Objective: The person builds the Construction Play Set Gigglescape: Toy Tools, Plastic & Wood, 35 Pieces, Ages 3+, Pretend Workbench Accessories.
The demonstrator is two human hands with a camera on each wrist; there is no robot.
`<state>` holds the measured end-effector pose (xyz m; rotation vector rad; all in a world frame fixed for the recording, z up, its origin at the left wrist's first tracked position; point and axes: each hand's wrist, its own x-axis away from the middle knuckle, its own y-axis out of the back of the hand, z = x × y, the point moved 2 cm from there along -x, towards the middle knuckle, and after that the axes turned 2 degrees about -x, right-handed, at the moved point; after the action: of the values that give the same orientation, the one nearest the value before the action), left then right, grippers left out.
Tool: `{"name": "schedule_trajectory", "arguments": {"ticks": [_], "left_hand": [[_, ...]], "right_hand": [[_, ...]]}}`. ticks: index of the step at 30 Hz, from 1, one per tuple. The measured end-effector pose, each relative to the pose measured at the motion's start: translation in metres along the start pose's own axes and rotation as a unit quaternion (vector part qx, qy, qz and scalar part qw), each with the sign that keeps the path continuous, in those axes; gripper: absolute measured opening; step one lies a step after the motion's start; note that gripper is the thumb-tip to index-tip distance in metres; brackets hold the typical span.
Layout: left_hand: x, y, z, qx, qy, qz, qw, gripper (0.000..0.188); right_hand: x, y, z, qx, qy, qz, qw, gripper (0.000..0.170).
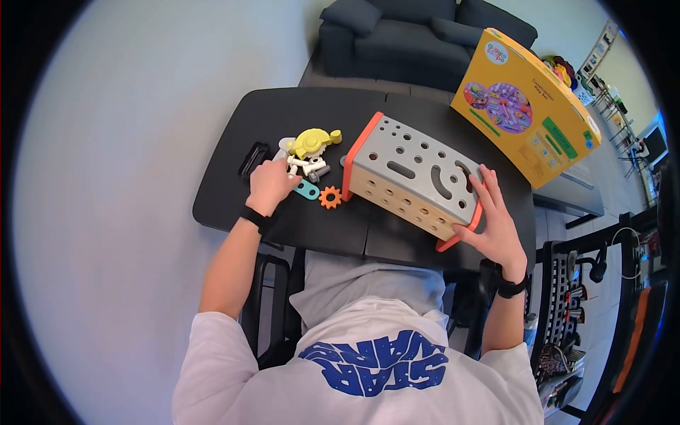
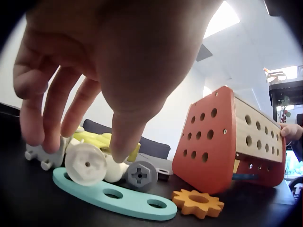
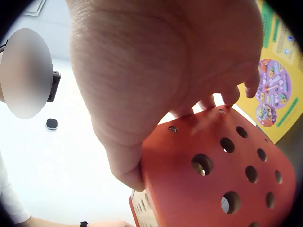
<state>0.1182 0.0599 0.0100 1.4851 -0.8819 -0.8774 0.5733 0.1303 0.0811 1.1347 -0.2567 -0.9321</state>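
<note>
The right hand (image 1: 497,230) grips the right end of a toy workbench box (image 1: 414,173) with a grey top, wooden sides and red end panels; its thumb lies on the near edge of the red panel (image 3: 213,165). Over the small parts at the left, the left hand (image 1: 273,185) reaches down, fingers spread and bent in the left wrist view. Beneath it are a white bolt (image 2: 86,164), a grey bolt (image 2: 142,175) and a teal strip with holes (image 2: 113,195). Whether its fingertips touch a part I cannot tell.
An orange gear (image 1: 330,197) lies by the box's left end. Yellow-green toy parts (image 1: 312,142) and a black object (image 1: 253,160) sit farther back on the black table (image 1: 319,230). A yellow product box (image 1: 524,106) stands at the right, with a dark sofa (image 1: 418,49) beyond.
</note>
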Motion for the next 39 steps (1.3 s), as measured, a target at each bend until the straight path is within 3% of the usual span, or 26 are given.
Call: {"name": "schedule_trajectory", "arguments": {"ticks": [6, 11, 14, 18, 20, 23, 25, 27, 30, 35, 39], "left_hand": [[0.007, -0.007, -0.002, 0.021, -0.016, -0.019, 0.999, 0.025], [0.016, 0.018, 0.003, 0.046, -0.082, -0.048, 0.994, 0.031], [0.021, 0.040, -0.006, 0.250, -0.128, -0.041, 0.959, 0.028], [0.027, 0.073, -0.027, 0.306, -0.145, -0.008, 0.941, 0.027], [0.023, 0.077, -0.033, 0.352, -0.192, 0.045, 0.915, 0.026], [0.020, 0.076, -0.045, 0.289, -0.226, 0.019, 0.930, 0.030], [0.043, 0.065, -0.061, 0.269, -0.185, 0.053, 0.944, 0.045], [0.058, 0.038, -0.067, 0.171, -0.190, 0.127, 0.958, 0.072], [0.096, 0.010, -0.060, 0.092, -0.249, 0.111, 0.958, 0.087], [0.115, -0.007, -0.049, 0.103, -0.135, 0.196, 0.966, 0.067], [0.110, -0.017, -0.039, 0.135, -0.195, 0.123, 0.964, 0.046]], "right_hand": [[0.001, -0.001, -0.001, -0.002, 0.005, -0.006, 1.000, 0.090], [0.001, -0.002, 0.002, 0.002, -0.002, -0.009, 1.000, 0.089], [0.002, -0.007, -0.002, 0.012, 0.004, -0.012, 1.000, 0.088], [0.003, -0.006, -0.001, 0.008, 0.005, -0.013, 1.000, 0.086], [0.003, -0.007, -0.001, 0.010, 0.007, -0.015, 1.000, 0.086], [0.003, -0.008, 0.000, 0.019, 0.008, -0.017, 1.000, 0.085], [0.006, -0.006, 0.000, 0.025, 0.005, -0.014, 1.000, 0.085], [0.001, -0.003, -0.003, -0.013, -0.007, -0.014, 1.000, 0.083], [0.008, -0.006, 0.001, 0.004, 0.007, -0.023, 1.000, 0.082], [0.004, -0.009, 0.006, -0.004, -0.007, -0.013, 1.000, 0.083], [0.003, -0.007, 0.004, -0.013, -0.030, -0.006, 0.999, 0.083]]}}
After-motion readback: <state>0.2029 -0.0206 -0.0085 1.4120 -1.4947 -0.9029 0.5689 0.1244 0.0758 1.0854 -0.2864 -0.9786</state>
